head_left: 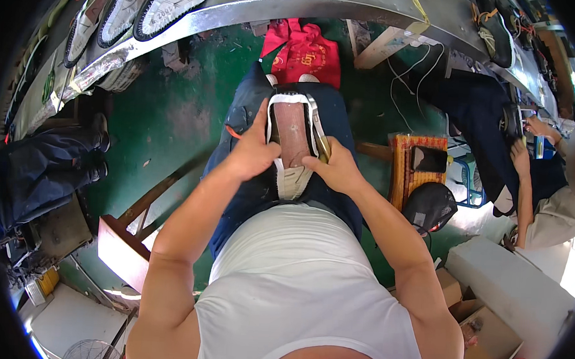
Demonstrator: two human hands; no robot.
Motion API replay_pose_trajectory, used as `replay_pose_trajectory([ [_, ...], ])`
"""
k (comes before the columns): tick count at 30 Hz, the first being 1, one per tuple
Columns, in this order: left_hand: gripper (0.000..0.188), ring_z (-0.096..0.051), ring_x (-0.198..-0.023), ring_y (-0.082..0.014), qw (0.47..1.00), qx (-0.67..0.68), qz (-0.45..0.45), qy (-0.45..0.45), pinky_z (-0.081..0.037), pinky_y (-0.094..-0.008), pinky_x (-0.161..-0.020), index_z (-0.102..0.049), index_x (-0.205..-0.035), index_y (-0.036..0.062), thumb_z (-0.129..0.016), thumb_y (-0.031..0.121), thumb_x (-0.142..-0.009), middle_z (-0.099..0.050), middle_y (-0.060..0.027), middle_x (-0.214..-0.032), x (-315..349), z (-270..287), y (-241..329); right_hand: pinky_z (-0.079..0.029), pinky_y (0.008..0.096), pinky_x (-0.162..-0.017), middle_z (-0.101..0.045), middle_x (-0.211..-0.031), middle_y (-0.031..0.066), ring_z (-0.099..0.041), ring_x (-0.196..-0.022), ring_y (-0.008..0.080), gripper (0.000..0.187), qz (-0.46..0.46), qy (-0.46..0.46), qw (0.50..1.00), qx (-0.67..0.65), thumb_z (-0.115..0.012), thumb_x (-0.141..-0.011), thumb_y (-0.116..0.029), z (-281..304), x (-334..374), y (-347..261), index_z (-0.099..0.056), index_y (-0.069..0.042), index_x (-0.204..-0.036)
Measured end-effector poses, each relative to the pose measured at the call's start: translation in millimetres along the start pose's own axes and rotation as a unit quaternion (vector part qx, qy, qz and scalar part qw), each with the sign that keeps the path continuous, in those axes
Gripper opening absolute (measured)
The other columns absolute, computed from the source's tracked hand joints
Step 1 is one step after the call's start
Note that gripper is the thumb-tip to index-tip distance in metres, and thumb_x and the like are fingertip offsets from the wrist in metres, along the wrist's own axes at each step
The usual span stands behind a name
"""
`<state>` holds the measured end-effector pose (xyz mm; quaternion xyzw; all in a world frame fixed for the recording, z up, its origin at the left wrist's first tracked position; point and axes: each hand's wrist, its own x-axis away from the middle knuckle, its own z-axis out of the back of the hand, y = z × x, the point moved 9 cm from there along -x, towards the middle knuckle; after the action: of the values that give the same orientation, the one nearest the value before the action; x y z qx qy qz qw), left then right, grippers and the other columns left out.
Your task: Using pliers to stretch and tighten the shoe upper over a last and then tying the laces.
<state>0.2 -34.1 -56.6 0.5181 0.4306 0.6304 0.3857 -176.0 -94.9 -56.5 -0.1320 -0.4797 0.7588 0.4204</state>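
Note:
A partly made shoe [292,131] is held between both my hands above my lap. Its brown flat face is turned up, a white strip runs round its edge, and the cream end points toward me. My left hand [253,150] is closed on the left edge, thumb pressed on the rim. Along the other side my right hand [335,166] grips the shoe, its thumb lying over the brown face near the cream part. A narrow yellowish piece [327,149] shows beside the right fingers; its kind I cannot make out. The fingers beneath the shoe are hidden.
Several unfinished shoes [173,8] lie on the metal bench [244,9] ahead. Red cloth [310,51] hangs below it. To the right are a stool [401,176] with a dark phone [428,159], a black bag [431,206] and a co-worker's hands [521,156]. Cardboard boxes [490,339] stand behind right.

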Motion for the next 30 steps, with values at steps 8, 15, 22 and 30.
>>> replay_pose_trajectory([
  [8,0.089,-0.045,-0.135,-0.0238,0.969,0.215,0.098,-0.064,-0.034,-0.0303,-0.111,-0.020,-0.155,-0.0023,-0.062,0.001,-0.077,-0.046,-0.0181,-0.147,18,-36,-32,-0.050,0.0319,-0.059,-0.061,-0.080,0.0093,-0.060,-0.063,0.0146,0.026,-0.132,-0.079,0.971,-0.184,-0.066,-0.087,-0.013,1,10,41,-0.054,0.003,-0.106],
  [15,0.108,-0.030,-0.146,-0.0318,0.992,-0.117,0.049,-0.023,-0.026,-0.0345,-0.118,-0.010,-0.155,-0.0039,-0.078,0.019,-0.075,-0.027,-0.0250,-0.157,34,-46,-32,-0.052,0.0415,-0.076,-0.068,-0.084,0.0184,-0.067,-0.080,0.0365,0.039,-0.051,-0.097,0.986,0.122,-0.062,-0.093,-0.023,61,47,-10,-0.055,0.003,-0.121],
  [22,0.110,-0.003,-0.153,-0.0323,0.996,-0.077,0.006,-0.053,-0.011,-0.0345,-0.121,0.003,-0.155,-0.0036,-0.074,0.014,-0.079,-0.004,-0.0276,-0.162,34,-61,-37,-0.049,0.0437,-0.092,-0.061,-0.114,0.0228,-0.058,-0.111,0.0400,0.051,0.144,-0.148,0.930,0.303,-0.061,-0.090,-0.013,57,53,-36,-0.048,0.004,-0.136],
  [30,0.069,-0.020,-0.149,-0.0225,0.943,0.313,0.109,0.026,-0.015,-0.0324,-0.120,-0.012,-0.157,0.0015,-0.038,0.037,-0.103,-0.017,-0.0158,-0.163,29,-71,-31,-0.053,0.0437,-0.072,-0.064,-0.093,0.0169,-0.065,-0.084,0.0335,0.029,0.120,-0.252,0.876,0.394,-0.064,-0.087,-0.016,31,54,-38,-0.057,0.000,-0.110],
])
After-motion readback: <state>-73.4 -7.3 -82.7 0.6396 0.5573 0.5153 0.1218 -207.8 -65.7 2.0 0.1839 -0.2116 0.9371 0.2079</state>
